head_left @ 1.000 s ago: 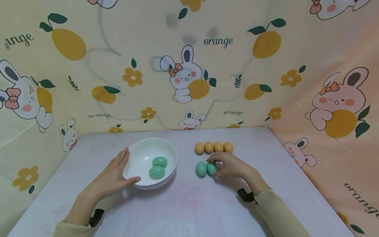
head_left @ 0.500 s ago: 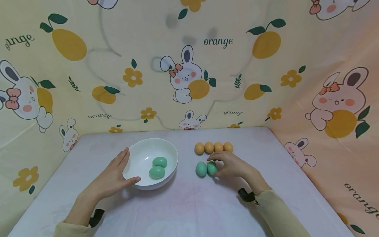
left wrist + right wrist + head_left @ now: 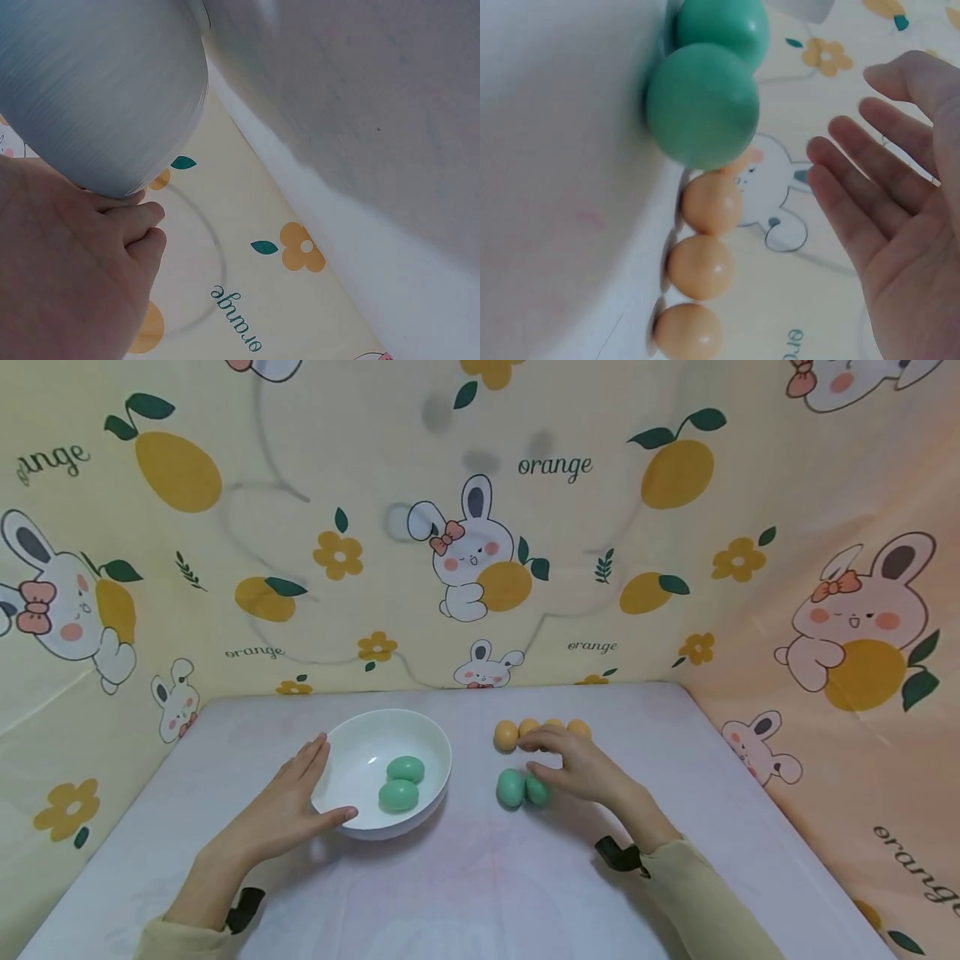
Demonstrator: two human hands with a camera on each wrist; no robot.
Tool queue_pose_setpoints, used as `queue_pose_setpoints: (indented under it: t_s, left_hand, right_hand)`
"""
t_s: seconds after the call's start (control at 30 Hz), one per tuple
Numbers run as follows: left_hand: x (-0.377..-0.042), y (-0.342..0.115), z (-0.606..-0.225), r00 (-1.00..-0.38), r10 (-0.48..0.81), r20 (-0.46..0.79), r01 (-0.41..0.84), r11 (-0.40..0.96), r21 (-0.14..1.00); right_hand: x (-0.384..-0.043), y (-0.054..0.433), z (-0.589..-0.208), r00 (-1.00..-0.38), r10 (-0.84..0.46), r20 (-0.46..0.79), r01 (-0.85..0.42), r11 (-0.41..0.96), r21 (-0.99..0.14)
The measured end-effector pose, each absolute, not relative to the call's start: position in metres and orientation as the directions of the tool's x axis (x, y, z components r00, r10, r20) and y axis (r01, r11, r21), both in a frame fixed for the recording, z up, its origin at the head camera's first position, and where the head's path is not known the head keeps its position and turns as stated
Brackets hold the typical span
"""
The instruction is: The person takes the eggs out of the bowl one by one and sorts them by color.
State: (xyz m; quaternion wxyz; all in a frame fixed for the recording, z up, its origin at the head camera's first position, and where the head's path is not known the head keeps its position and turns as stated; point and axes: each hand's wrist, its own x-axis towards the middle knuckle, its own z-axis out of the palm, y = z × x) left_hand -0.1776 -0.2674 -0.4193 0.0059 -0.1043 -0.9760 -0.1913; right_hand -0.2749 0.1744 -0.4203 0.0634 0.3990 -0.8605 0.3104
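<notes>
A white bowl [image 3: 431, 735] stands left of centre in the head view, with two green eggs [image 3: 398, 795] lying inside it. Against its left side rests my left hand [image 3: 288, 802], fingers straight and thumb at the near rim. Two more green eggs [image 3: 511, 787] stand side by side on the table to the right of the bowl. My right hand [image 3: 588, 768] hovers above the right one, thumb and fingers spread apart and holding nothing. The right wrist view shows that hand [image 3: 900, 202] clear of the green eggs [image 3: 703, 106].
Behind the green eggs runs a row of several orange-yellow eggs [image 3: 506, 735], partly covered by my right hand. A pale cloth covers the table [image 3: 480, 893]. Printed rabbit-and-orange sheeting [image 3: 345, 460] hangs at the back and sides.
My right hand has let go of the right green egg and lifted slightly up and away, its fingers spreading. That egg stays on the table. The left hand and bowl have not moved.
</notes>
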Motion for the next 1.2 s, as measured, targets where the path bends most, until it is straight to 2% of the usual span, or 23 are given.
queue_pose_setpoints:
  t_s: [0.13,0.3,0.6,0.93,1.07,1.2]
  left_hand:
    - [-0.176,-0.267,-0.418,-0.976,0.210,0.059,0.217,0.902,0.374]
    - [-0.175,-0.268,-0.418,-0.974,0.216,0.066,0.225,0.898,0.377]
    - [-0.176,-0.268,-0.419,-0.973,0.219,0.065,0.228,0.897,0.379]
    - [-0.177,-0.269,-0.419,-0.974,0.217,0.061,0.224,0.896,0.385]
    - [-0.177,-0.270,-0.420,-0.972,0.226,0.065,0.233,0.890,0.391]
    - [-0.178,-0.271,-0.420,-0.971,0.231,0.068,0.239,0.889,0.392]
  right_hand:
    - [-0.276,0.164,-0.418,-0.620,-0.651,0.439,-0.780,0.449,-0.436]
    - [-0.279,0.145,-0.413,-0.582,-0.668,0.463,-0.807,0.409,-0.425]
    - [-0.279,0.106,-0.398,-0.600,-0.700,0.388,-0.788,0.432,-0.438]
    - [-0.287,0.061,-0.388,-0.488,-0.791,0.369,-0.856,0.352,-0.379]
    - [-0.291,0.045,-0.390,-0.475,-0.822,0.316,-0.854,0.342,-0.392]
    - [-0.292,0.029,-0.388,-0.475,-0.854,0.211,-0.832,0.358,-0.424]
